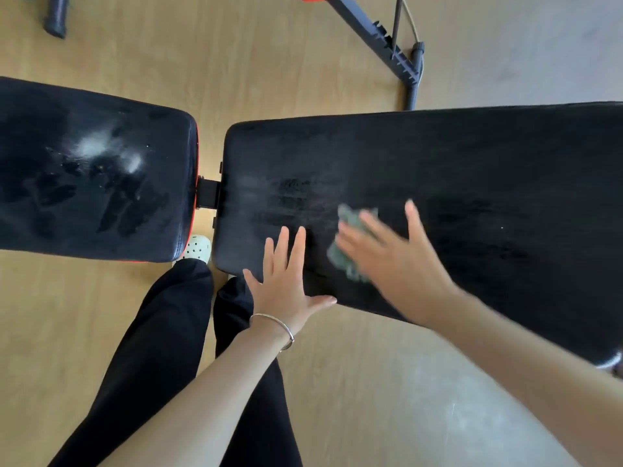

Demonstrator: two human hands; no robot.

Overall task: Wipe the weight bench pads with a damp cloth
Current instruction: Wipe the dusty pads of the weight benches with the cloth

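Two black bench pads lie side by side below me. The long back pad [472, 170] fills the right half, with faint pale streaks left of centre. The shorter seat pad [50, 203] on the left shows white dusty smears. My right hand [394, 261], blurred, presses a grey-green cloth [347, 244] flat on the back pad near its front edge. My left hand [286, 284] rests flat on that pad's front left corner, fingers spread, a thin bangle on the wrist.
A black bracket [207, 193] joins the pads across a narrow gap. A second bench's dark metal frame [381, 35] lies on the wooden floor behind. My black trouser legs [161, 348] and a pale clog [197, 247] stand at the pads' front edge.
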